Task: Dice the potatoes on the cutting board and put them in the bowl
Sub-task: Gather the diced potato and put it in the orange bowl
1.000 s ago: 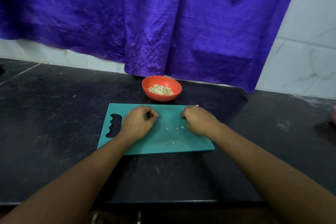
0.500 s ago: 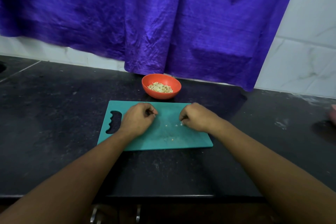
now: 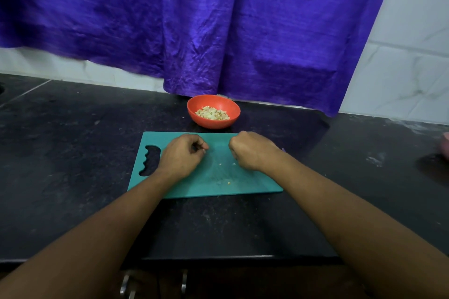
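Note:
A teal cutting board (image 3: pixel 255 184) lies on the dark counter, with only a few small potato scraps (image 3: pixel 227 182) on it. Behind it stands an orange bowl (image 3: pixel 227 104) holding diced potato (image 3: pixel 212 113). My left hand (image 3: pixel 181 156) rests on the board's left half, with its fingers curled and its thumb and fingertips pinching what looks like a tiny pale bit. My right hand (image 3: pixel 252 150) is a loose fist over the board's right half, knuckles up, and its palm side is hidden. No whole potato shows.
The black stone counter (image 3: pixel 73 153) stretches left and right of the board. A purple cloth (image 3: pixel 218 31) hangs down just behind the bowl. A pinkish object (image 3: pixel 445 145) sits at the far right edge. A small purple tip (image 3: pixel 283 150) peeks out by my right wrist.
My right hand has drawn back from the scraps near the board's middle toward the far edge. My left hand has stayed in place, still pinched.

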`<move>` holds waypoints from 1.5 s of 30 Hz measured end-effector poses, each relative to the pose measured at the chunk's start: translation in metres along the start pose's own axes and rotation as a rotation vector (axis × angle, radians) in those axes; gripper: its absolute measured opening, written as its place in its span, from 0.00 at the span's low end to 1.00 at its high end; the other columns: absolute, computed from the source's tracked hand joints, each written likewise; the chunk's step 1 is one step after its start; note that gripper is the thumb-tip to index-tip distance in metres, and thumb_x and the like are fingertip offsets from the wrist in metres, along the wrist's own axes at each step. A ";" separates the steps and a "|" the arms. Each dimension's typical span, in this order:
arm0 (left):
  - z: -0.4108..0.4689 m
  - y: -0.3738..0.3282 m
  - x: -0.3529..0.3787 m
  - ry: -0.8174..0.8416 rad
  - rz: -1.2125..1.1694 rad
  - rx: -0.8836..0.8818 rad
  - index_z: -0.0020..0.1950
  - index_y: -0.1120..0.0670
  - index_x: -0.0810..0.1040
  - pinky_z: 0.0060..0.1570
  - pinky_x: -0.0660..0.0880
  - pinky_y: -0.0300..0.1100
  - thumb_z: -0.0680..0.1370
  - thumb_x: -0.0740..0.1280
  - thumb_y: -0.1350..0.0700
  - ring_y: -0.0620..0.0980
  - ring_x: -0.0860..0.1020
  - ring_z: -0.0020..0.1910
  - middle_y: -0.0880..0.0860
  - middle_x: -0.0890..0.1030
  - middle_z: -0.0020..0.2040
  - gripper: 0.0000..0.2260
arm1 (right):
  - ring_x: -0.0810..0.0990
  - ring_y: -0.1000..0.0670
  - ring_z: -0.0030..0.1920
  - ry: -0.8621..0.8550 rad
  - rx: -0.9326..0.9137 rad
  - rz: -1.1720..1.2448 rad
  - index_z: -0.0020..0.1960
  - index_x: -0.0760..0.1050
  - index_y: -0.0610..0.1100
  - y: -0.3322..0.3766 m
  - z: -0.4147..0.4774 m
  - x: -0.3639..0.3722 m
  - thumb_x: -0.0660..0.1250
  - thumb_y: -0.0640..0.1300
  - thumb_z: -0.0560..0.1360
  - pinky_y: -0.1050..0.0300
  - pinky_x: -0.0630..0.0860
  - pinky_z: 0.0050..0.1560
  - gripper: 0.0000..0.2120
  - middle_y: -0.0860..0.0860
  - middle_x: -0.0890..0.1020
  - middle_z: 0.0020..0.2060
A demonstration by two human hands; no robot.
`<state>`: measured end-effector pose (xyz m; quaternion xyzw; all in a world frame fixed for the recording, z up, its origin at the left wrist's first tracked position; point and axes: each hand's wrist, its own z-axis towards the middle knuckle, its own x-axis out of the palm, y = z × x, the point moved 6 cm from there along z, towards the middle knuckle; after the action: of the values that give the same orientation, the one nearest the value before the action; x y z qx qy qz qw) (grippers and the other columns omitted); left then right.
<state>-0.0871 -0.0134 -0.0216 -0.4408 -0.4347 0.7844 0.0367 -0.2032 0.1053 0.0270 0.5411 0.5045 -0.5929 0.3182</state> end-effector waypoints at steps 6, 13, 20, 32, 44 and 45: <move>-0.002 -0.003 -0.001 0.002 0.013 0.008 0.45 0.45 0.81 0.45 0.77 0.43 0.78 0.70 0.58 0.40 0.79 0.42 0.41 0.83 0.43 0.07 | 0.79 0.48 0.46 0.050 0.046 0.098 0.43 0.72 0.48 -0.005 0.007 0.004 0.73 0.43 0.75 0.48 0.81 0.49 0.09 0.49 0.77 0.47; -0.003 -0.005 -0.001 0.011 0.009 0.001 0.45 0.45 0.81 0.48 0.79 0.45 0.78 0.70 0.57 0.40 0.80 0.42 0.41 0.83 0.44 0.07 | 0.83 0.49 0.35 0.023 0.306 0.887 0.41 0.78 0.40 -0.052 0.018 0.011 0.71 0.34 0.74 0.49 0.84 0.41 0.05 0.45 0.83 0.35; 0.000 0.000 0.001 0.011 0.011 0.010 0.45 0.45 0.82 0.46 0.80 0.46 0.78 0.70 0.56 0.39 0.80 0.40 0.40 0.83 0.42 0.06 | 0.83 0.48 0.34 -0.333 0.392 1.307 0.42 0.79 0.37 -0.097 0.063 -0.044 0.69 0.30 0.75 0.54 0.84 0.37 0.06 0.43 0.83 0.34; 0.003 0.002 0.001 -0.009 0.000 0.024 0.46 0.44 0.82 0.38 0.68 0.32 0.78 0.70 0.55 0.38 0.77 0.39 0.40 0.81 0.44 0.05 | 0.83 0.53 0.43 -0.362 0.259 0.692 0.39 0.81 0.44 -0.074 0.129 -0.062 0.68 0.30 0.71 0.59 0.79 0.40 0.10 0.53 0.83 0.37; 0.002 0.002 -0.001 -0.002 -0.014 -0.008 0.46 0.45 0.82 0.41 0.74 0.39 0.78 0.70 0.56 0.38 0.79 0.40 0.40 0.82 0.41 0.05 | 0.79 0.54 0.49 -0.272 0.053 0.525 0.52 0.83 0.50 -0.052 0.084 -0.057 0.68 0.31 0.74 0.56 0.79 0.48 0.15 0.53 0.80 0.52; 0.003 0.002 -0.002 -0.003 -0.013 -0.009 0.46 0.45 0.82 0.42 0.75 0.40 0.78 0.70 0.56 0.38 0.79 0.40 0.40 0.82 0.41 0.05 | 0.81 0.56 0.46 -0.229 0.025 0.575 0.50 0.84 0.50 -0.047 0.072 -0.051 0.68 0.33 0.75 0.58 0.80 0.45 0.13 0.53 0.83 0.49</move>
<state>-0.0875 -0.0172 -0.0211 -0.4369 -0.4410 0.7830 0.0392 -0.2588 0.0427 0.0815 0.5952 0.2842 -0.5419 0.5209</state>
